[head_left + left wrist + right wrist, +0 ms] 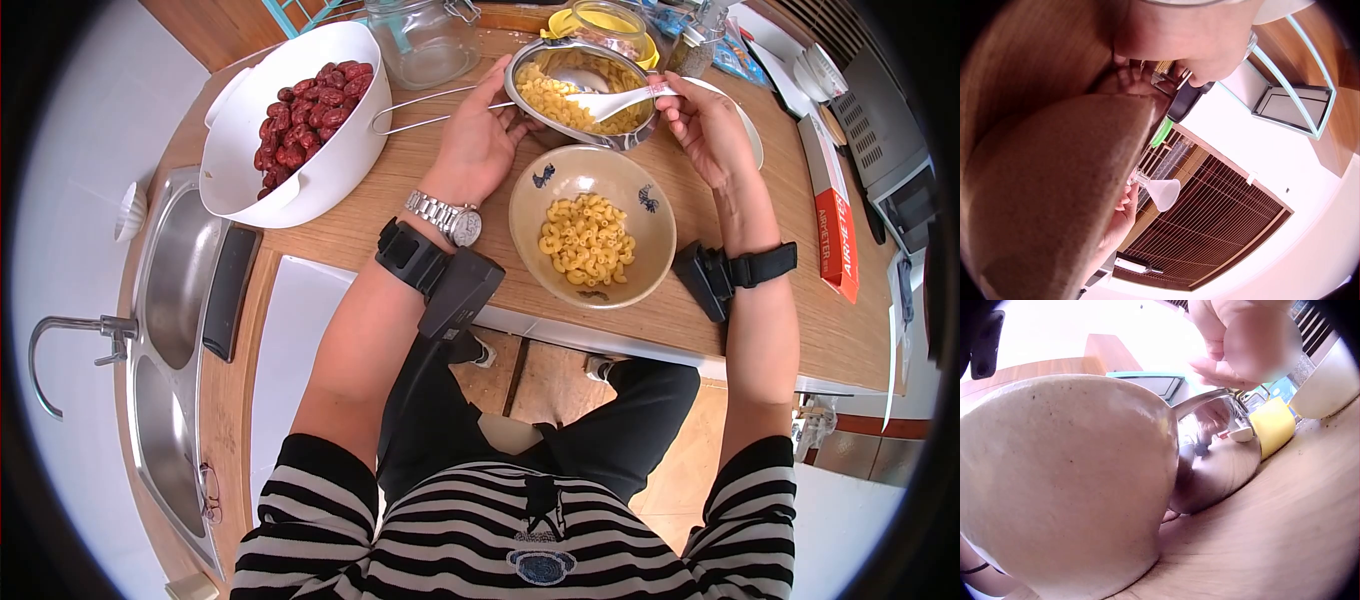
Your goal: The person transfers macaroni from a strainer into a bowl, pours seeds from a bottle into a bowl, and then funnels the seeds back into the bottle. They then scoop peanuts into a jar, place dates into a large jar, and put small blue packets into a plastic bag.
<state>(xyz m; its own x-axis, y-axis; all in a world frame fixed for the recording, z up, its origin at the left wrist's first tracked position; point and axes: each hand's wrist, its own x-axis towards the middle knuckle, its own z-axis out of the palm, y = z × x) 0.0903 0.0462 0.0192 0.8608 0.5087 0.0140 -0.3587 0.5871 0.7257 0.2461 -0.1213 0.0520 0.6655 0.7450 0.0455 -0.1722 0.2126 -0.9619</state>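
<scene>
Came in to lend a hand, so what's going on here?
Someone at the counter is handling macaroni. Their left hand holds a metal bowl by its side, while their right hand pinches the handle of a white spoon that reaches into it. There is macaroni in the metal bowl and also in the ceramic bowl nearer the person. A white tub of red dates sits to the left.
</scene>
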